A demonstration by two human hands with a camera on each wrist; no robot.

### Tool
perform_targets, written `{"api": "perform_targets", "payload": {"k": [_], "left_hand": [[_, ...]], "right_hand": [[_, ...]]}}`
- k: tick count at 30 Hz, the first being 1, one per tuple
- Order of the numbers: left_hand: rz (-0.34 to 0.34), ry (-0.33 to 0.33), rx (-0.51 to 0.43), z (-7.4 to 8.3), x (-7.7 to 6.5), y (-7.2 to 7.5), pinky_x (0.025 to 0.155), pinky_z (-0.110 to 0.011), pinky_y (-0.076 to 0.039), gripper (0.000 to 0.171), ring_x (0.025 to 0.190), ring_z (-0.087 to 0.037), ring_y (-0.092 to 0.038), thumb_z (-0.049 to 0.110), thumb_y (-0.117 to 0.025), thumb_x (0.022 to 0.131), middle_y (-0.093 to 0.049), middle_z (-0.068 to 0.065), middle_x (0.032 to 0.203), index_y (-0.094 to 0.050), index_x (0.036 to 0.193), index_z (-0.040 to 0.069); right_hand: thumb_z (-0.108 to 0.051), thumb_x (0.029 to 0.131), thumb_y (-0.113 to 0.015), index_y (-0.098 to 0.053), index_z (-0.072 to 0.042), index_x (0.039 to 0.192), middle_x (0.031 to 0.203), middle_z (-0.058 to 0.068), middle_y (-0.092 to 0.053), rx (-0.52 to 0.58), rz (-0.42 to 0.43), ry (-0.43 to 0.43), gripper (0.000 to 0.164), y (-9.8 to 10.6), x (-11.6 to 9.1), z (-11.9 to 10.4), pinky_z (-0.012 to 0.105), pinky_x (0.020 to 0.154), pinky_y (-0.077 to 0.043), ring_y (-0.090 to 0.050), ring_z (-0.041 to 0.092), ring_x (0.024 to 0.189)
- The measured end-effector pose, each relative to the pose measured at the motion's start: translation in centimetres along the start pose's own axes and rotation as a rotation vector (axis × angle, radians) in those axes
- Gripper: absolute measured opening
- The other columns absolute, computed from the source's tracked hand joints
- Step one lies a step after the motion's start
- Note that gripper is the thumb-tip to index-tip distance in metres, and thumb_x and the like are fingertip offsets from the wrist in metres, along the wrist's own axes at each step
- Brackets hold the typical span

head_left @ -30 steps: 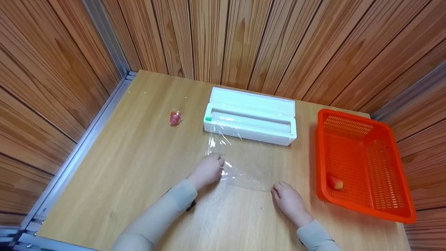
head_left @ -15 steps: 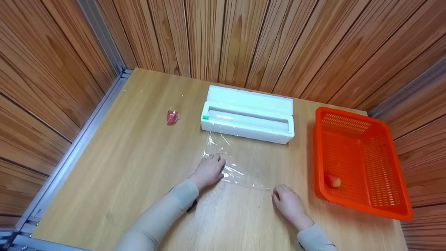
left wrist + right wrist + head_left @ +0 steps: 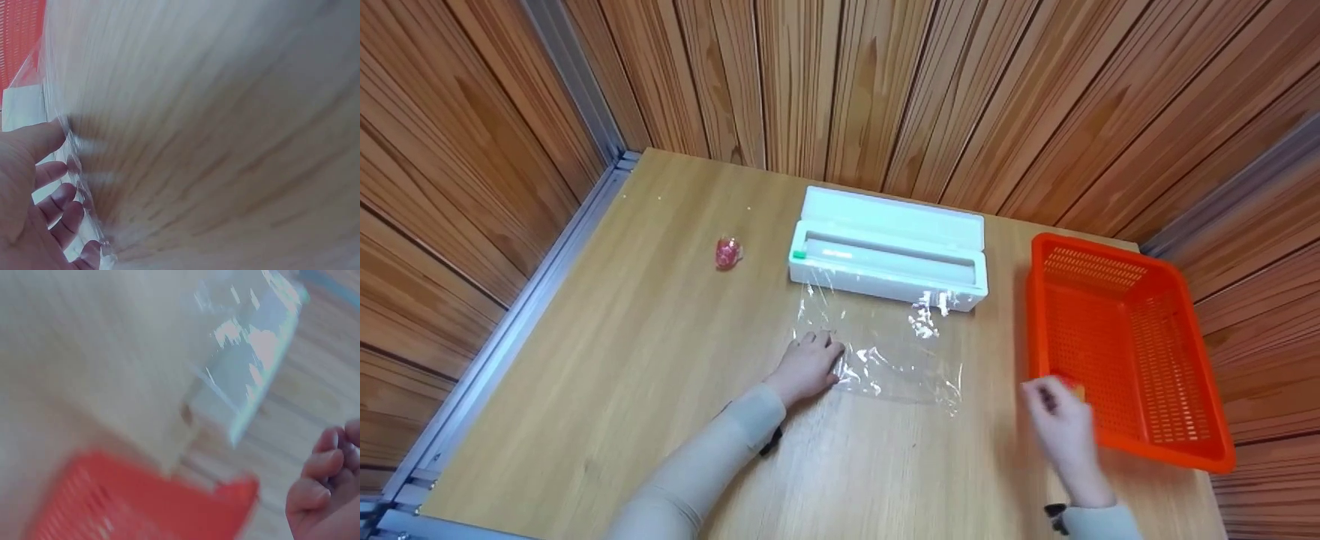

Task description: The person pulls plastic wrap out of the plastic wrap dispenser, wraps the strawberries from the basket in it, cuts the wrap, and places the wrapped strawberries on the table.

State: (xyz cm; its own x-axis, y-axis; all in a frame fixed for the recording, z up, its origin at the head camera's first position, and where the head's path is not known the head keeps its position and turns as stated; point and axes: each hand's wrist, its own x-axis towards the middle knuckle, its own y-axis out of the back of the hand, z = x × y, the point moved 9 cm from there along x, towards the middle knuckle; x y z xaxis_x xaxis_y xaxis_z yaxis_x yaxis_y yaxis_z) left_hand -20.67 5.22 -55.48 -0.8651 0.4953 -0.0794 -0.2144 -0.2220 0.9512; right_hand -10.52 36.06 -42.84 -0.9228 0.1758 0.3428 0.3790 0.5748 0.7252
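While the left hand (image 3: 808,365) rests with fingers spread on the clear film (image 3: 904,367), we see the right hand (image 3: 1063,431) by the near-left rim of the orange basket (image 3: 1110,330), fingers loosely curled; contact with the rim we can't tell. The film runs from the open white box (image 3: 877,282) toward the person, over the box's front wall and out above the tabletop (image 3: 675,375), near edge crinkled. In the left wrist view we get the left fingertips touching the film. Inside the box we note a pale roll (image 3: 885,259), lid tipped back, green tab (image 3: 799,254) at the left end. A red-and-yellow piece (image 3: 1080,393) sits in the basket, partly hidden behind the right hand. Left of the box, well apart, we have a small red wrapped item (image 3: 727,254). Right wrist view: blurred.
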Motion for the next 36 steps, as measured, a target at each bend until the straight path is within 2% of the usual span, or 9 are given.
{"api": "perform_targets", "payload": {"k": [2, 5, 7, 10, 15, 20, 24, 31, 36], "left_hand": [[-0.007, 0.002, 0.006, 0.1, -0.1, -0.1, 0.091, -0.05, -0.036, 0.048, 0.113, -0.031, -0.043, 0.035, -0.062, 0.076, -0.045, -0.011, 0.125, -0.048, 0.118, 0.018], [-0.017, 0.008, 0.011, 0.2, -0.2, -0.3, 0.09, -0.05, -0.037, 0.047, 0.113, -0.03, -0.043, 0.034, -0.063, 0.076, -0.046, -0.011, 0.125, -0.049, 0.117, 0.018], [-0.026, 0.014, 0.007, 0.3, -0.3, -0.4, 0.091, -0.05, -0.036, 0.047, 0.114, -0.029, -0.043, 0.034, -0.064, 0.075, -0.046, -0.01, 0.124, -0.049, 0.117, 0.018], [-0.029, 0.014, 0.006, 0.2, -0.3, -0.5, 0.09, -0.049, -0.037, 0.047, 0.113, -0.029, -0.043, 0.034, -0.064, 0.075, -0.046, -0.009, 0.122, -0.049, 0.116, 0.018], [-0.031, 0.01, 0.013, 0.2, -0.3, -0.7, 0.087, -0.049, -0.039, 0.046, 0.111, -0.028, -0.044, 0.036, -0.064, 0.074, -0.047, -0.008, 0.121, -0.05, 0.115, 0.019], [-0.025, 0.009, 0.02, 0.2, -0.1, -0.6, 0.085, -0.047, -0.04, 0.046, 0.11, -0.027, -0.045, 0.037, -0.064, 0.074, -0.047, -0.008, 0.121, -0.049, 0.115, 0.019], [-0.024, 0.009, 0.015, 0.2, -0.1, -0.4, 0.087, -0.048, -0.039, 0.047, 0.11, -0.027, -0.045, 0.037, -0.064, 0.075, -0.047, -0.008, 0.121, -0.049, 0.116, 0.019], [-0.017, 0.01, 0.024, 0.1, -0.1, -0.2, 0.087, -0.048, -0.039, 0.048, 0.111, -0.028, -0.044, 0.037, -0.064, 0.075, -0.046, -0.009, 0.123, -0.049, 0.116, 0.019], [-0.027, 0.019, 0.016, -0.1, -0.1, -0.2, 0.087, -0.048, -0.039, 0.047, 0.113, -0.028, -0.043, 0.036, -0.063, 0.075, -0.045, -0.01, 0.126, -0.049, 0.117, 0.02]], "right_hand": [[-0.011, 0.083, -0.057, -0.061, -0.006, 0.088, 0.074, 0.002, -0.056, -0.03, 0.063, -0.063, 0.008, 2.1, 1.2, 1.1, 0.012, 0.054, -0.035, -0.042, 0.0, 0.062], [-0.019, 0.087, -0.051, -0.054, -0.005, 0.109, 0.1, 0.011, -0.054, -0.104, 0.02, -0.198, 0.027, 3.6, 3.0, 3.9, 0.021, 0.072, -0.04, -0.046, 0.013, 0.085], [-0.024, 0.088, -0.049, -0.043, -0.004, 0.123, 0.119, 0.019, -0.043, -0.16, -0.064, -0.272, 0.041, 3.6, 3.8, 6.2, 0.037, 0.081, -0.039, -0.04, 0.027, 0.1], [-0.033, 0.087, -0.049, -0.022, -0.003, 0.136, 0.137, 0.029, -0.017, -0.225, -0.222, -0.348, 0.064, 2.3, 4.3, 9.7, 0.059, 0.088, -0.029, -0.022, 0.045, 0.114], [-0.046, 0.084, -0.049, 0.004, -0.011, 0.141, 0.141, 0.029, 0.016, -0.3, -0.5, -0.421, 0.086, -0.7, 3.5, 13.3, 0.071, 0.087, -0.019, -0.005, 0.055, 0.117], [-0.041, 0.083, -0.052, 0.01, -0.016, 0.14, 0.138, 0.026, 0.027, -0.259, -0.697, -0.428, 0.088, -2.9, 3.1, 14.0, 0.073, 0.087, -0.013, 0.009, 0.058, 0.119], [-0.035, 0.083, -0.054, 0.01, -0.018, 0.14, 0.137, 0.023, 0.032, -0.2, -0.775, -0.466, 0.087, -3.6, 2.7, 14.0, 0.074, 0.087, -0.013, 0.013, 0.058, 0.119], [-0.027, 0.081, -0.056, -0.004, -0.011, 0.14, 0.139, 0.024, 0.027, -0.197, -0.797, -0.487, 0.081, -3.9, 2.4, 13.9, 0.07, 0.089, -0.02, -0.006, 0.056, 0.113], [-0.019, 0.08, -0.055, -0.016, -0.005, 0.132, 0.135, 0.029, 0.011, -0.228, -0.784, -0.501, 0.066, -3.9, 2.5, 14.0, 0.058, 0.081, -0.035, -0.021, 0.052, 0.104]]}}
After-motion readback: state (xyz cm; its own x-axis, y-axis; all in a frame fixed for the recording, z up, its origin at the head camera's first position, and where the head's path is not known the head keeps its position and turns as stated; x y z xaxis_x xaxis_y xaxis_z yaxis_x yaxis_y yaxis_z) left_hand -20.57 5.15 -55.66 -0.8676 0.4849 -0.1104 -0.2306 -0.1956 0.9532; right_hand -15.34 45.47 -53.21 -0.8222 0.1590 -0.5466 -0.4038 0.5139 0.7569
